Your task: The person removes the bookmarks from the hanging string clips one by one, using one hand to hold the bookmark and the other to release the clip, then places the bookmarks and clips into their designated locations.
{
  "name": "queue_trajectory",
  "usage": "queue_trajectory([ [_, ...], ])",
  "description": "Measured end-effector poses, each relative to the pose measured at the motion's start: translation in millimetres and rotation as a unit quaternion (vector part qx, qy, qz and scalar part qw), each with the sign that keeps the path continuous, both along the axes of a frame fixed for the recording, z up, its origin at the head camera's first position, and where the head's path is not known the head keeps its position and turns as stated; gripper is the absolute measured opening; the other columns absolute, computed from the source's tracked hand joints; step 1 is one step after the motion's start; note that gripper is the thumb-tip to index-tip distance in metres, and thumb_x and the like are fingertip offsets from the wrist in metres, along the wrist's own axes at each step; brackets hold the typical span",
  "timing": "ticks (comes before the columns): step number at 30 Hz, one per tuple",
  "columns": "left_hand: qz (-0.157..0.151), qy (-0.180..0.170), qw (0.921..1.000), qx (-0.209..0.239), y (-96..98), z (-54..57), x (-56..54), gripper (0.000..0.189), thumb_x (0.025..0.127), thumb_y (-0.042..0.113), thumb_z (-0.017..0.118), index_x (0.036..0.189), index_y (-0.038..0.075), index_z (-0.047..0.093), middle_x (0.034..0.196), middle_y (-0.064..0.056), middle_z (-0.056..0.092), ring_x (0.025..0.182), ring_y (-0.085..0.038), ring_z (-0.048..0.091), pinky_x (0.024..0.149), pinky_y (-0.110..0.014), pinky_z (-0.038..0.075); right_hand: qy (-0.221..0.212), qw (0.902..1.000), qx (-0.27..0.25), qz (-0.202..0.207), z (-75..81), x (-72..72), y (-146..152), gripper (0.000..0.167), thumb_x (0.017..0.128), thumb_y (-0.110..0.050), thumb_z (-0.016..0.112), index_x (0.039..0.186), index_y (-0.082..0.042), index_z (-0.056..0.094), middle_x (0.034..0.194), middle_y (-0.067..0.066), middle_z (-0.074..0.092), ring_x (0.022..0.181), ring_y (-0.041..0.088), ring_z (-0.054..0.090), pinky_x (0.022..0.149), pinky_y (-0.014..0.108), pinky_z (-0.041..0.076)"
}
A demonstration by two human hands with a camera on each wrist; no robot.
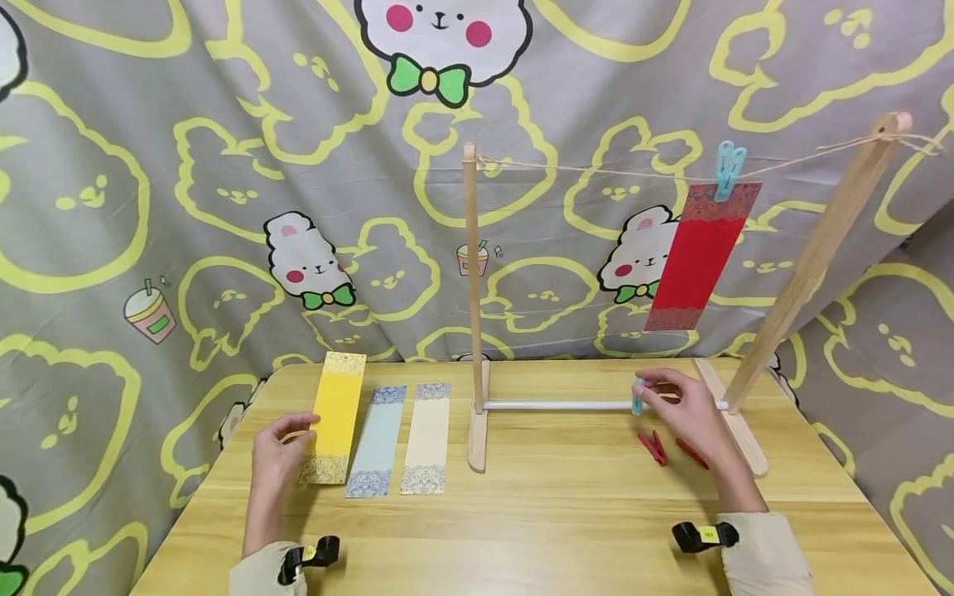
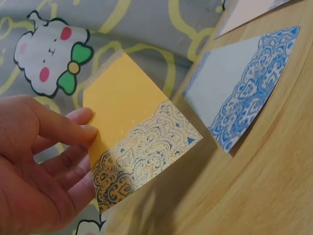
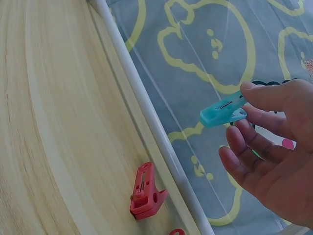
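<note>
Between thumb and fingers, my left hand (image 1: 281, 451) pinches a yellow card strip (image 1: 337, 414) by its left edge; the left wrist view shows the strip lifted off the table, its patterned end (image 2: 142, 152) toward the camera. My right hand (image 1: 686, 406) pinches a light-blue clothespin (image 3: 225, 110) by its handles. Below that hand lie two red clothespins (image 1: 652, 448) on the table. Higher up, a red card strip (image 1: 702, 257) hangs from a string, clipped by another light-blue clothespin (image 1: 729, 170).
A pale blue strip (image 1: 378, 441) and a cream strip (image 1: 426, 439) lie right of the yellow one. Two wooden posts (image 1: 474, 273) on feet hold the string (image 1: 596, 170), joined low down by a white rod (image 1: 559, 406). A patterned curtain (image 1: 224, 165) hangs behind the table (image 1: 537, 530).
</note>
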State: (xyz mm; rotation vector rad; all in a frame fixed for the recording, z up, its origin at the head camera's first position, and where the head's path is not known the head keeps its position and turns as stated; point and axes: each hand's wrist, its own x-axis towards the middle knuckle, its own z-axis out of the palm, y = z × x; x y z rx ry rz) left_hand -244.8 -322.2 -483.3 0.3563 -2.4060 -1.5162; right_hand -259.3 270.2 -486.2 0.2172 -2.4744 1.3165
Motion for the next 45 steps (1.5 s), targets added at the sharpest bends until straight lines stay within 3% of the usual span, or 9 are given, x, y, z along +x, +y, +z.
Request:
queue_trajectory([
  [21, 0.003, -0.033, 0.9992, -0.024, -7.0, -10.0, 1.5, 0.026, 0.091, -0.009, 0.062, 0.116, -0.009, 0.07, 0.114, -0.023, 0.065, 0.095, -0.018, 0.057, 0.063, -0.021, 0.048, -0.03, 0.9992, 0.025, 0.009, -8.3, -1.9, 1.6, 0.031, 0.098, -0.023, 0.072, 0.121, -0.003, 0.071, 0.102, 0.01, 0.072, 0.094, 0.013, 0.066, 0.082, 0.013, 0.05],
  [30, -0.002, -0.051, 0.9984, -0.023, -8.5, -12.4, 0.6, 0.027, 0.091, -0.008, 0.062, 0.117, -0.008, 0.069, 0.113, -0.021, 0.065, 0.093, -0.017, 0.055, 0.061, -0.023, 0.048, -0.063, 0.997, 0.037, 0.026, -10.4, -2.3, -0.2, 0.035, 0.099, -0.027, 0.071, 0.122, -0.001, 0.07, 0.101, 0.007, 0.07, 0.094, 0.023, 0.066, 0.072, 0.024, 0.052],
  [45, -0.002, -0.058, 0.9981, -0.019, -8.9, -14.0, 1.0, 0.029, 0.091, -0.008, 0.062, 0.119, -0.01, 0.068, 0.11, -0.02, 0.064, 0.089, -0.014, 0.054, 0.061, -0.022, 0.047, -0.088, 0.9934, 0.045, 0.058, -16.0, -5.7, -6.5, 0.031, 0.095, -0.024, 0.076, 0.113, 0.001, 0.073, 0.093, 0.005, 0.07, 0.084, 0.016, 0.064, 0.07, 0.024, 0.053],
])
